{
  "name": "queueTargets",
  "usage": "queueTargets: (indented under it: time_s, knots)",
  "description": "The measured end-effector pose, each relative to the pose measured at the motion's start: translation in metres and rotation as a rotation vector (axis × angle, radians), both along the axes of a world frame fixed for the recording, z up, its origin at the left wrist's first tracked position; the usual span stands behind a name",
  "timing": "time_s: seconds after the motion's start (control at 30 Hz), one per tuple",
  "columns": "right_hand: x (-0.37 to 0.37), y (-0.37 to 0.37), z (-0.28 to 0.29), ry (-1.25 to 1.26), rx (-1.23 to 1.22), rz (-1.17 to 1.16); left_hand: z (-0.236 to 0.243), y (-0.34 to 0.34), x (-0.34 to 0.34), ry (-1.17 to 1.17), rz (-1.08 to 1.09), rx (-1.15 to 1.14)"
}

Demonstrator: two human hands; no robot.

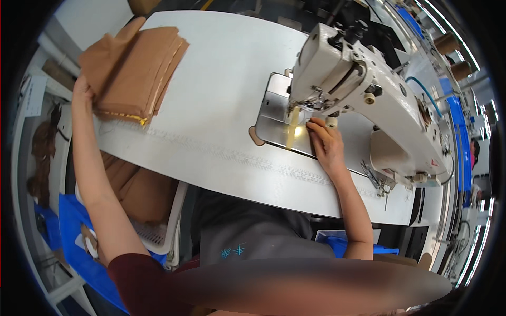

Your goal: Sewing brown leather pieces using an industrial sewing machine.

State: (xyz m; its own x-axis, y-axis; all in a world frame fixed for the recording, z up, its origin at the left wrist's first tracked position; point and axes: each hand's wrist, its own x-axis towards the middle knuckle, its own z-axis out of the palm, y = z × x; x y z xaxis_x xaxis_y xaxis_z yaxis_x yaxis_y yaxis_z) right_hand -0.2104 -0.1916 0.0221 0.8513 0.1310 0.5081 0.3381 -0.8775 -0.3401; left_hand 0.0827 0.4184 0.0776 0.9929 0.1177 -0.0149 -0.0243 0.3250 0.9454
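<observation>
Head: machine (337,79) hides strip (291,136) end.
Left hand (83,89): pinches cloth (105,58), fingertips hidden.
Right hand (327,142): half curled; can't tell its hold.

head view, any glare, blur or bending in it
Head view: bright yellowish glare on the metal plate beside the right hand; head view: fisheye bending, the white table's near edge bowing; head view: a smeared, blurred oval along the bottom, black corners.

Sewing workshop, white industrial sewing machine (387,100) on a worktable (226,79), stacked brown fabric (139,68), thread cones (446,43)
</observation>
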Motion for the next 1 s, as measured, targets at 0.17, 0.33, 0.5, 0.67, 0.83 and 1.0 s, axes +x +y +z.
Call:
queueTargets:
  time_s: [0.17, 0.33, 0.5, 0.67, 0.83, 1.0]
  knots:
    - [-0.004, -0.003, -0.001, 0.085, -0.032, -0.051, 0.019, -0.237, -0.152, 0.005, -0.961, 1.030]
    - [-0.001, -0.001, -0.003, -0.013, 0.034, 0.022, -0.063, -0.314, -0.281, -0.794, -0.777, 1.463]
    - [-0.020, 0.028, 0.008, -0.146, -0.035, 0.309, -0.058, -0.323, -0.305, -0.638, -0.712, 1.503]
    - [-0.027, 0.041, -0.004, -0.054, -0.176, 0.262, -0.045, -0.308, -0.334, -0.386, -0.662, 1.449]
    - [-0.023, 0.044, -0.003, -0.057, -0.201, 0.275, -0.062, -0.278, -0.347, -0.699, -0.628, 1.125]
    - [-0.021, 0.043, -0.008, -0.048, -0.192, 0.266, -0.018, -0.296, -0.287, -1.048, -0.369, 1.343]
